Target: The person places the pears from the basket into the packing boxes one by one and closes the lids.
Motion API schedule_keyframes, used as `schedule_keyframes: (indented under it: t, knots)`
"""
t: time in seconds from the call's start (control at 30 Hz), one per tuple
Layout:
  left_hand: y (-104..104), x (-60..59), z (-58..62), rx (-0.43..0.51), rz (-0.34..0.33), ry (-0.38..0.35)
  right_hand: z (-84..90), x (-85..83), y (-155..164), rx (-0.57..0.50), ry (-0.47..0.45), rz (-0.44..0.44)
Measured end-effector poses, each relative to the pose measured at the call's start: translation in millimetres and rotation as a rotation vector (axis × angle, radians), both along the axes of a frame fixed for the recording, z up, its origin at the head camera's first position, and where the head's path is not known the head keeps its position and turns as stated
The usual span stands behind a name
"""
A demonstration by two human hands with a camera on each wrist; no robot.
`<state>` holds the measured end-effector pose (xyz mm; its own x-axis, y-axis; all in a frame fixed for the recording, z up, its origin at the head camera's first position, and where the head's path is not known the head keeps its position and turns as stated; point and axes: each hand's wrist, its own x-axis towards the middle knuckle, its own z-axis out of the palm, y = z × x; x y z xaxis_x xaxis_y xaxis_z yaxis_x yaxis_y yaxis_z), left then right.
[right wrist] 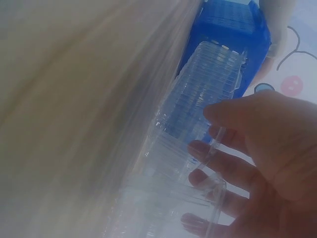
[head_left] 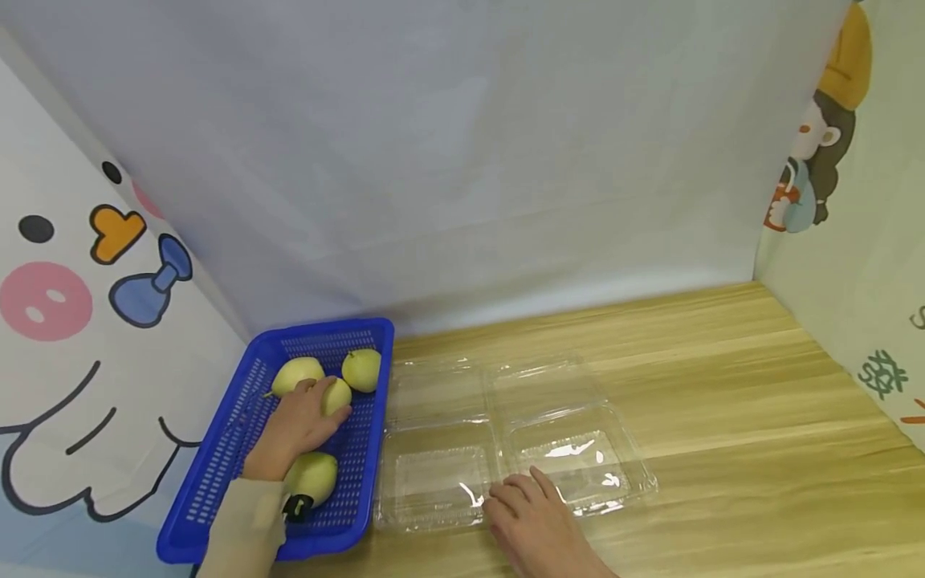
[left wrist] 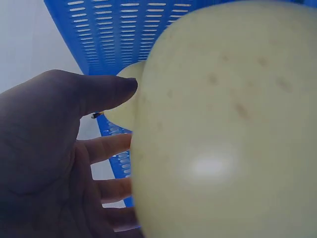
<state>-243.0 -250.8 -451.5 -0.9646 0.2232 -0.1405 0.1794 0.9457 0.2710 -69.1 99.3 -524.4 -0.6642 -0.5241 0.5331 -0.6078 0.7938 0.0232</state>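
Note:
A blue slotted basket (head_left: 224,449) at the left holds several yellow-green pears. My left hand (head_left: 323,401) lies inside it, thumb and fingers wrapped around the middle pear (head_left: 341,395). Two more pears (head_left: 296,373) (head_left: 363,369) lie behind it, and one pear (head_left: 314,475) lies by my wrist. That near pear (left wrist: 223,124) fills the left wrist view, where my thumb (left wrist: 99,94) touches the gripped pear (left wrist: 124,111). My right hand (head_left: 523,502) rests with straight fingers on the front edge of an opened clear plastic clamshell box (head_left: 433,474), also seen as the box (right wrist: 198,99) beyond my fingers (right wrist: 218,168).
The clamshell lies flat on a wooden table (head_left: 723,401), right beside the basket. White sheeting (head_left: 462,160) closes the back, and cartoon-printed panels (head_left: 72,305) stand at both sides. Bare wood stretches to the right of the box.

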Motion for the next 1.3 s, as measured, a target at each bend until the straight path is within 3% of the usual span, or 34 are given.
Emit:
schedule_keyframes:
  t: [0.37, 0.9, 1.3]
  knots:
    - [-8.6, -3.5, -0.8, 0.017, 0.023, -0.097, 2.7, 2.8, -2.0, -0.004, 0.008, 0.003]
    - [-12.4, -0.9, -7.3, 0.031, 0.021, -0.058, 3.3, 5.8, -6.4, -0.041, -0.013, 0.010]
    - [-6.5, -5.7, -4.1, 0.008, 0.039, -0.047, 8.1, 4.9, -3.8, -0.047, -0.012, 0.005]
